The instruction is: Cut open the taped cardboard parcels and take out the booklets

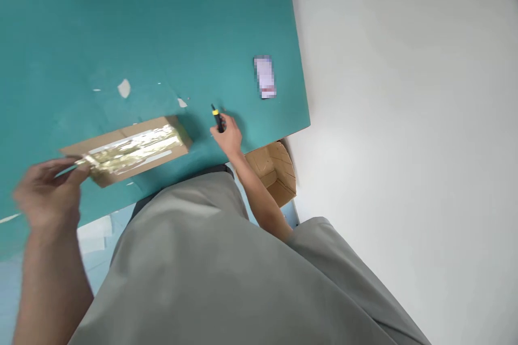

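Note:
On the left, my left hand [52, 188], a little blurred, pinches the near-left end of a shiny gold foil strip [137, 151]. The strip lies lengthwise along a long brown cardboard box [121, 133], which sits aslant near the table's front edge. My right hand [229, 135] rests low over the table, right of the box and apart from it. Its fingers close around a slim black tool with a yellow collar [217, 118] and a dark tip pointing away from me. Whether the tool is a screwdriver or a knife I cannot tell.
A phone [265, 77] lies on the green table [182, 27] near its right edge. White paper scraps [124, 88] are scattered behind the box. Below the front edge stands an open cardboard carton [275, 170]. A white wall [396, 91] runs along the right.

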`<state>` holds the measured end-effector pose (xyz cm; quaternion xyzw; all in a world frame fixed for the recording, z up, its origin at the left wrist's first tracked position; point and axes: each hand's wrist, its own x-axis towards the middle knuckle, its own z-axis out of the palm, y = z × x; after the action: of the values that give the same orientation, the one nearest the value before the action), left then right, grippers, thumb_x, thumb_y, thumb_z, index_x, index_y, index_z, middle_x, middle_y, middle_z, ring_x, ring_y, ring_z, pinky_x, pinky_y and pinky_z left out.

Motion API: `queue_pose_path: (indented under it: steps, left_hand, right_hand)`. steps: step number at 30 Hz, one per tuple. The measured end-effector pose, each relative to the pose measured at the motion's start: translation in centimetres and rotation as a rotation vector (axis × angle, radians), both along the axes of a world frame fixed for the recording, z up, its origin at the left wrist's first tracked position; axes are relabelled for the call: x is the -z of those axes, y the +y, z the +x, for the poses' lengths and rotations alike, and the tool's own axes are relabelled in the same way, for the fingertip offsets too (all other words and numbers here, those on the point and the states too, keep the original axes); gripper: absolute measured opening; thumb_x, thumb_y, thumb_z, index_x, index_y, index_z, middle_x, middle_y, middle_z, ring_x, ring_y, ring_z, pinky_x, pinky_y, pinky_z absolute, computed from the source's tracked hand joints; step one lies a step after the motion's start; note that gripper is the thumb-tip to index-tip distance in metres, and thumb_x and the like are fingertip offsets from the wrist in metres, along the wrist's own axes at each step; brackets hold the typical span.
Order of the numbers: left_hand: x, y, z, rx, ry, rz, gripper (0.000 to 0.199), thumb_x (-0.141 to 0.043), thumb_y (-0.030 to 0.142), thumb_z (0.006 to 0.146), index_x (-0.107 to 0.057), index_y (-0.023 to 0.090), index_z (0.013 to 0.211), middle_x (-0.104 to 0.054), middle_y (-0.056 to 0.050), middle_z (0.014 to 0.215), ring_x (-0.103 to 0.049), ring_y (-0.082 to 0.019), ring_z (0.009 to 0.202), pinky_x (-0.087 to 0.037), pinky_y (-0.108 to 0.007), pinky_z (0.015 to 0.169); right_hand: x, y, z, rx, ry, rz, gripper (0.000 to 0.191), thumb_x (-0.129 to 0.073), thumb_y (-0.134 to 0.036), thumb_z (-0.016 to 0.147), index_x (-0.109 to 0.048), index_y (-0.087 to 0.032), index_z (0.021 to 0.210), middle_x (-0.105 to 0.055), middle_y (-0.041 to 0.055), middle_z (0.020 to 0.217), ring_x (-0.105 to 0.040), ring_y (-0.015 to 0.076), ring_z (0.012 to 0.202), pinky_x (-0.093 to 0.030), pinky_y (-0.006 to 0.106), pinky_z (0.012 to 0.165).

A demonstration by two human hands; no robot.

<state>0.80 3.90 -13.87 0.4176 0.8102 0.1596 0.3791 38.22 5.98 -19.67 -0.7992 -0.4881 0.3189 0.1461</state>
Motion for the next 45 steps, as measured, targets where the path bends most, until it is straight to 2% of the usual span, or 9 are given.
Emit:
queue_pose_path:
  steps: [3,7,12,15,18,21,28,38,45]
  left_hand:
    - [0.6,0.0,-0.1,-0.107,-0.238,0.17,0.05,-0.084,0.052,0.065,-0.073,0.021,0.102,-0.081,0.0,0.117,-0.076,-0.025,0.11,-0.06,-0.052,0.11]
    - [2.0,0.0,-1.0,-0.067,-0.399,0.211,0.056,-0.084,0.05,0.075,-0.075,0.013,0.116,-0.078,-0.009,0.121,-0.074,-0.021,0.104,-0.061,-0.043,0.104]
    - [2.4,0.0,-1.4,0.004,-0.503,0.25,0.046,-0.083,0.04,0.082,-0.073,0.013,0.118,-0.075,-0.01,0.121,-0.073,-0.022,0.107,-0.061,-0.036,0.097]
    - [2.4,-0.1,-1.6,0.044,-0.583,0.237,0.05,-0.083,0.036,0.08,-0.072,0.013,0.123,-0.073,-0.009,0.124,-0.072,-0.022,0.104,-0.061,-0.036,0.094]
    - [3.0,-0.1,-1.9,0.075,-0.662,0.257,0.054,-0.087,0.032,0.074,-0.073,0.017,0.125,-0.072,-0.009,0.129,-0.072,-0.022,0.102,-0.061,-0.036,0.094]
    - [3.7,-0.2,-2.0,0.081,-0.706,0.296,0.054,-0.088,0.03,0.072,-0.075,0.02,0.123,-0.072,-0.009,0.13,-0.071,-0.023,0.106,-0.061,-0.038,0.097]
    - [4.3,-0.2,-1.8,0.086,-0.745,0.334,0.053,-0.089,0.029,0.073,-0.074,0.022,0.124,-0.071,-0.01,0.13,-0.071,-0.024,0.11,-0.06,-0.039,0.1]
    - [3.9,-0.1,-1.9,0.089,-0.757,0.301,0.054,-0.09,0.033,0.074,-0.073,0.021,0.123,-0.072,-0.01,0.131,-0.071,-0.025,0.11,-0.06,-0.039,0.101]
    - [3.2,-0.2,-1.8,0.08,-0.696,0.293,0.055,-0.089,0.033,0.074,-0.074,0.019,0.126,-0.073,-0.01,0.133,-0.071,-0.026,0.115,-0.061,-0.038,0.102]
  right_hand:
    - [-2.3,-0.3,-0.9,-0.01,0.026,0.067,0.042,-0.046,-0.028,0.107,-0.057,-0.018,0.146,-0.071,0.0122,0.137,-0.068,0.0257,0.126,-0.055,0.038,0.106]
    - [-6.0,0.1,-3.0,-0.157,0.095,0.195,0.05,-0.036,-0.052,0.112,-0.061,-0.022,0.144,-0.073,0.0106,0.131,-0.069,0.0269,0.124,-0.055,0.041,0.106]
    - [-10.6,1.2,-7.9,-0.569,0.094,0.235,0.058,-0.04,-0.068,0.109,-0.07,-0.027,0.136,-0.074,0.008,0.125,-0.068,0.0289,0.122,-0.054,0.041,0.104]
    - [-12.2,1.8,-11.1,-0.851,-0.029,0.149,0.055,-0.041,-0.064,0.111,-0.072,-0.025,0.134,-0.075,0.0094,0.117,-0.066,0.0294,0.119,-0.053,0.037,0.098]
    - [-13.3,2.3,-13.6,-1.081,-0.261,0.028,0.054,-0.035,-0.055,0.115,-0.067,-0.022,0.143,-0.073,0.0146,0.123,-0.062,0.0308,0.121,-0.049,0.036,0.092]
    - [-14.2,2.7,-15.5,-1.203,-0.445,-0.044,0.055,-0.03,-0.052,0.115,-0.061,-0.022,0.15,-0.071,0.0173,0.129,-0.059,0.0316,0.121,-0.046,0.037,0.089]
    - [-14.8,2.7,-17.8,-1.25,-0.522,-0.054,0.055,-0.034,-0.054,0.114,-0.057,-0.022,0.152,-0.069,0.0175,0.128,-0.059,0.0324,0.118,-0.044,0.041,0.092]
    - [-15.3,2.8,-19.3,-1.286,-0.579,-0.084,0.045,-0.032,-0.036,0.116,-0.061,-0.017,0.144,-0.068,0.0197,0.13,-0.059,0.033,0.12,-0.044,0.043,0.093]
    - [-15.0,3.3,-20.1,-1.352,-0.541,-0.069,0.045,-0.036,-0.037,0.115,-0.06,-0.012,0.142,-0.067,0.0225,0.132,-0.058,0.036,0.123,-0.047,0.045,0.095]
